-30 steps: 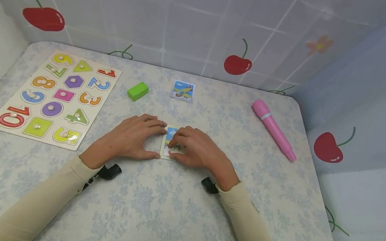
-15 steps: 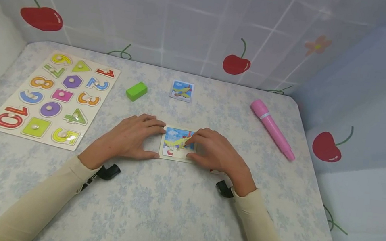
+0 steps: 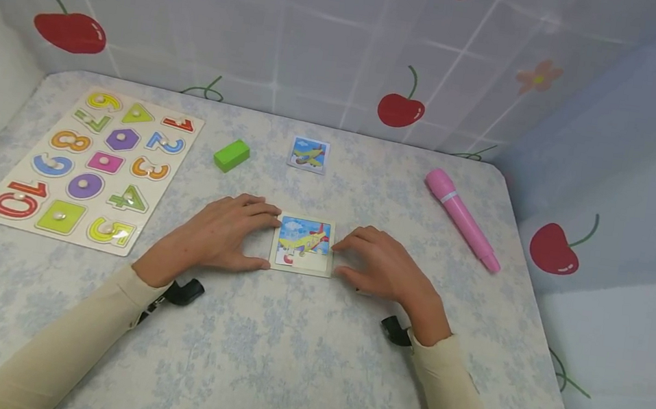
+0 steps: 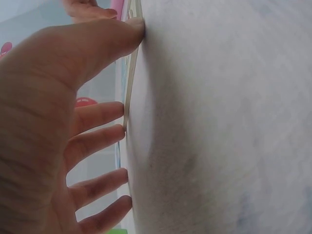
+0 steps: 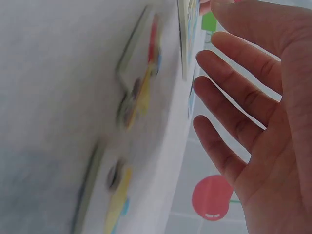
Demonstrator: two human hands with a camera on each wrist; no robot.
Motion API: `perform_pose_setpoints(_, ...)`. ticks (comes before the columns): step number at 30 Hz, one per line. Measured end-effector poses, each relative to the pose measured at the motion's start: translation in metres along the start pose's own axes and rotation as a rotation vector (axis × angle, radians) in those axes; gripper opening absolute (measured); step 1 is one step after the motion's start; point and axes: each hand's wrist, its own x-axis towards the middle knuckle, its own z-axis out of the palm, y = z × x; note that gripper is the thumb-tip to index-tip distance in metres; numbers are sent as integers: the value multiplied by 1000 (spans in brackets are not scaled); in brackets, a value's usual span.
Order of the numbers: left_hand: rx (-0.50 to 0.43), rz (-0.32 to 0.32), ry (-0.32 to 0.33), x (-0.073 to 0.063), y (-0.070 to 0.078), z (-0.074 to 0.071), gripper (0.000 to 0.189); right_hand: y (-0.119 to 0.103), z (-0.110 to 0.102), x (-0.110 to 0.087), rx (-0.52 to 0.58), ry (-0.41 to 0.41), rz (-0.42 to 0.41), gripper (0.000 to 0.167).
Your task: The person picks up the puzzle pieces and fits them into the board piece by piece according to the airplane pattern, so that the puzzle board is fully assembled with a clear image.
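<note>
A small airplane jigsaw puzzle (image 3: 305, 233) lies flat in a cream puzzle tray (image 3: 311, 273) at mid-table; the tray's lower right part shows bare board. At its left edge rests my left hand (image 3: 227, 233), thumb and fingertips touching the rim, fingers fairly straight. The left wrist view shows that contact along the tray's thin edge (image 4: 130, 87). Just by the right edge, my right hand (image 3: 385, 267) has loosely bent fingers and holds nothing. Below it in the right wrist view lie a red-and-yellow puzzle piece (image 5: 144, 92) and another loose piece (image 5: 119, 195), both mostly hidden in the head view.
Behind the tray lies an airplane picture card (image 3: 309, 155). A green block (image 3: 231, 155) sits left of it, beside a number-and-shape peg board (image 3: 93, 167). To the right lies a pink toy microphone (image 3: 464, 220). A cherry-patterned curtain (image 3: 325, 38) hangs along the back.
My right hand has drawn rightward off the puzzle, uncovering the airplane picture and the bare corner of the tray. The left hand stays at the tray's left edge.
</note>
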Motion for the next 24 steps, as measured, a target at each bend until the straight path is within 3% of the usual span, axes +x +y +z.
perform_pose_setpoints(7,5,3,3,0,0,0,76,5,0,-15,9,-16,57,36)
perform_pose_setpoints(24,0,8,13,-1,1,-1,76,9,-2,-40,-4,1,103,35)
